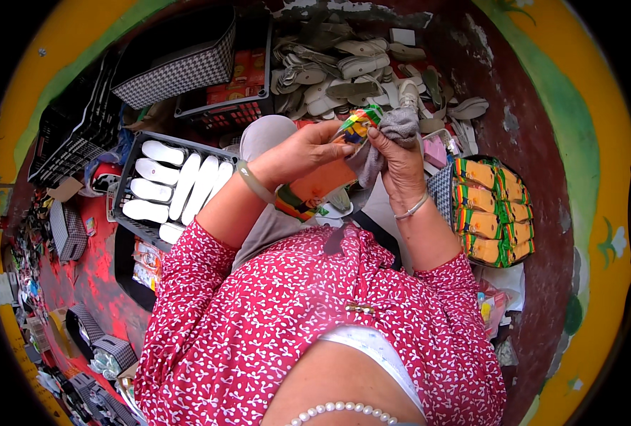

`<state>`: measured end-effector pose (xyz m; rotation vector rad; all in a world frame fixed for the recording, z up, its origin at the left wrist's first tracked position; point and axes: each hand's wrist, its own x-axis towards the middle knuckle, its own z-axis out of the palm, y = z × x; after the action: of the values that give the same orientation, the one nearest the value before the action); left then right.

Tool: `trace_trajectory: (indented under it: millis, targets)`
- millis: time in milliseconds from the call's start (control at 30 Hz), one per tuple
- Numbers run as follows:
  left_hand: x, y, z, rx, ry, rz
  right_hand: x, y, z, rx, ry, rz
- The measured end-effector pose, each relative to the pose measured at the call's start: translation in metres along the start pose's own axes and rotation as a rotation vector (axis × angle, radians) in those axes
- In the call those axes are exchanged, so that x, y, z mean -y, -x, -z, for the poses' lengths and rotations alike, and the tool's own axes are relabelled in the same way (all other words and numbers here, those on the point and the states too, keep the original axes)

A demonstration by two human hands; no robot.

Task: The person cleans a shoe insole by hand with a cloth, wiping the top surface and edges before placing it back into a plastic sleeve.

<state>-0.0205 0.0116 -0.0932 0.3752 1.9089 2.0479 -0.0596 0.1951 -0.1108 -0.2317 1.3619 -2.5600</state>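
My left hand (303, 154) holds an orange packet (320, 181) with green, yellow and red bands, its fingers closed near the upper end. The packet slants down toward my lap. Close to its right, my right hand (402, 167) grips a bunched grey cloth (399, 126), with the thumb at the packet's edge. I cannot tell whether this thumb also pinches the packet. Several similar orange packets (480, 174) lie in rows in a checked basket (441, 193) to the right of my right forearm.
At the left stands a dark crate (136, 228) of white shoe insoles (185, 186). Behind it are a checked fabric bin (180, 79) and a black crate (223, 112) with red boxes. Loose insoles and shoe soles (358, 64) pile up at the back, near the dark red wall (542, 142).
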Motion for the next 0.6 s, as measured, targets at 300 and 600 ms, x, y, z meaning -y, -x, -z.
trace_trajectory:
  millis: [300,600]
  targets:
    - [0.016,-0.003,-0.006,0.021,0.186,0.024,-0.003,-0.004,-0.002,-0.209,0.012,0.039]
    - [0.015,0.002,0.0,0.005,0.082,0.022,0.047,-0.016,0.043,0.322,0.107,-0.079]
